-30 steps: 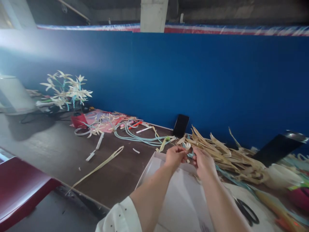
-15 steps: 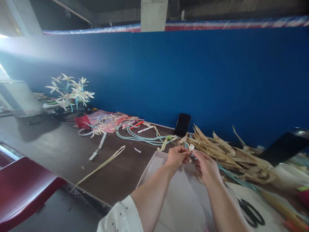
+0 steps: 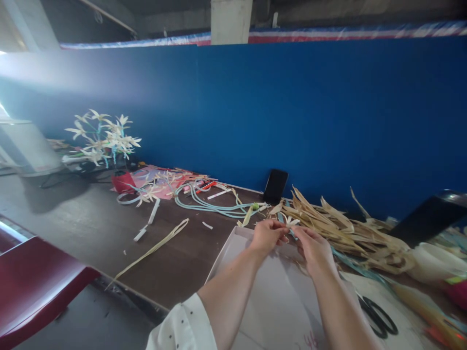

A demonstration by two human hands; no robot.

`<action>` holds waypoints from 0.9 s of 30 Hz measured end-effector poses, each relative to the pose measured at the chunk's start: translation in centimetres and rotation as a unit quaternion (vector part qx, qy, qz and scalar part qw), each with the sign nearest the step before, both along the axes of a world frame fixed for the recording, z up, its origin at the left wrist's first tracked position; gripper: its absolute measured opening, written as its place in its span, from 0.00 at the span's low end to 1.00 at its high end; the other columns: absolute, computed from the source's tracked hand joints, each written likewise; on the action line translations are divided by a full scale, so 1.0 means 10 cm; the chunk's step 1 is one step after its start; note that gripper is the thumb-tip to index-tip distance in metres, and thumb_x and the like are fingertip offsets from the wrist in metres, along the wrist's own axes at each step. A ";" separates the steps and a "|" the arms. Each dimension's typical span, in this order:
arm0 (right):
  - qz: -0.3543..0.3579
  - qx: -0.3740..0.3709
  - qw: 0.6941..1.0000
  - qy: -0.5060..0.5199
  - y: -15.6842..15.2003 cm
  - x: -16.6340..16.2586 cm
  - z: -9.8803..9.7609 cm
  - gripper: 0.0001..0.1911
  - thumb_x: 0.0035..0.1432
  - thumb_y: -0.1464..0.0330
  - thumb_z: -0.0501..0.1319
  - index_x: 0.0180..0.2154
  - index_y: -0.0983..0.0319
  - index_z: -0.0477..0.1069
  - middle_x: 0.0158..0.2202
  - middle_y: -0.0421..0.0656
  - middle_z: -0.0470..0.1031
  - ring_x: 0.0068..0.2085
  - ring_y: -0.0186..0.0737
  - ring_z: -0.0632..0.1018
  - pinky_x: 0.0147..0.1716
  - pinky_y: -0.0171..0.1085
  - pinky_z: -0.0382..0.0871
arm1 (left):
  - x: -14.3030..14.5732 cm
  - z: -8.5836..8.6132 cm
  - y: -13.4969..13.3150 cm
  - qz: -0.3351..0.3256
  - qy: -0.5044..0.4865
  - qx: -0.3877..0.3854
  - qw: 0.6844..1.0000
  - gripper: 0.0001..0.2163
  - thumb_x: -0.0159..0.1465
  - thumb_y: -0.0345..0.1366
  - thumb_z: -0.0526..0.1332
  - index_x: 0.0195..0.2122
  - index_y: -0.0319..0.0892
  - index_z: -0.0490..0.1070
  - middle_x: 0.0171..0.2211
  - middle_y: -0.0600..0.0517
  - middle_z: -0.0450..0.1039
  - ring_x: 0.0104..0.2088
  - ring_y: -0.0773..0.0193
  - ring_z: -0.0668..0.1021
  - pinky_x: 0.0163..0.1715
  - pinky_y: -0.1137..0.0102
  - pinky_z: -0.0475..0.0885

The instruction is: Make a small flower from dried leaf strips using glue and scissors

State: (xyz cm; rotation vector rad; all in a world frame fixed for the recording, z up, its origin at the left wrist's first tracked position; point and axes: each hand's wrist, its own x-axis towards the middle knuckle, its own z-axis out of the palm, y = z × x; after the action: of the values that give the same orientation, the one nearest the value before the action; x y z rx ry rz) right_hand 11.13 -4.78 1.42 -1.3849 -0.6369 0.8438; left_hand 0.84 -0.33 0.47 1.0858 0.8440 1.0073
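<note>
Over a pale shallow box lid (image 3: 272, 291), my left hand (image 3: 268, 236) and my right hand (image 3: 311, 245) meet fingertip to fingertip. Both are closed in a pinch on a small cream husk flower (image 3: 291, 221), whose petals stick up between them. Its lower end is mostly covered by my fingers. Just beyond my right hand lies a heap of dry corn husks (image 3: 339, 231). Pale blue wrapped stems (image 3: 215, 210) lie in a loop to the left of my hands, with a green-tipped piece (image 3: 255, 207) at their end.
Black-handled scissors (image 3: 377, 316) lie at the lower right, near a white bowl (image 3: 440, 262). A phone (image 3: 276, 186) leans on the blue partition (image 3: 310, 112). Finished husk flowers (image 3: 109, 138) stand in a red pot (image 3: 123, 182) at left. A red chair (image 3: 40, 287) stands by the table edge.
The petals between my fingers have turned and now look more spread. Both hands stay in nearly the same place. The view has shifted slightly.
</note>
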 end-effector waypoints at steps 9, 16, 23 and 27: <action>0.000 0.004 0.999 0.034 -0.01 -0.02 0.01 0.13 0.36 0.63 0.68 0.24 0.63 0.70 0.15 0.34 0.64 0.15 0.27 0.61 0.13 0.28 0.49 | 0.00 -0.01 -0.01 0.009 -0.019 0.012 1.000 0.07 0.49 0.31 0.66 0.29 0.35 0.71 0.20 0.54 0.71 0.22 0.71 0.73 0.21 0.77 0.67; 0.007 0.008 0.999 0.053 -0.02 -0.04 0.03 0.13 0.34 0.64 0.69 0.23 0.63 0.69 0.16 0.33 0.65 0.16 0.27 0.63 0.13 0.28 0.48 | -0.01 0.01 -0.03 0.003 -0.034 0.018 0.999 0.09 0.49 0.33 0.67 0.30 0.35 0.72 0.20 0.54 0.71 0.22 0.72 0.72 0.23 0.77 0.67; 0.018 0.018 0.998 0.053 -0.02 -0.03 0.04 0.14 0.34 0.63 0.69 0.23 0.63 0.70 0.14 0.33 0.63 0.15 0.27 0.62 0.13 0.29 0.48 | 0.00 -0.02 -0.01 0.003 -0.034 0.016 0.999 0.11 0.48 0.34 0.68 0.30 0.35 0.71 0.20 0.54 0.71 0.21 0.71 0.73 0.24 0.76 0.68; 0.023 0.019 0.999 0.046 -0.03 -0.03 0.03 0.15 0.34 0.62 0.69 0.24 0.63 0.70 0.13 0.33 0.63 0.15 0.27 0.60 0.13 0.29 0.48 | 0.00 -0.02 -0.01 0.003 -0.039 0.015 0.999 0.10 0.48 0.34 0.68 0.30 0.35 0.71 0.19 0.54 0.71 0.21 0.71 0.73 0.24 0.76 0.68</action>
State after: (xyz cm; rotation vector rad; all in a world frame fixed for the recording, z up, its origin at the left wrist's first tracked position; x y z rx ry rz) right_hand 10.85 -5.07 1.71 -1.2940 -0.6135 0.9220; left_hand 0.81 -0.45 0.27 1.0637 0.7723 1.0643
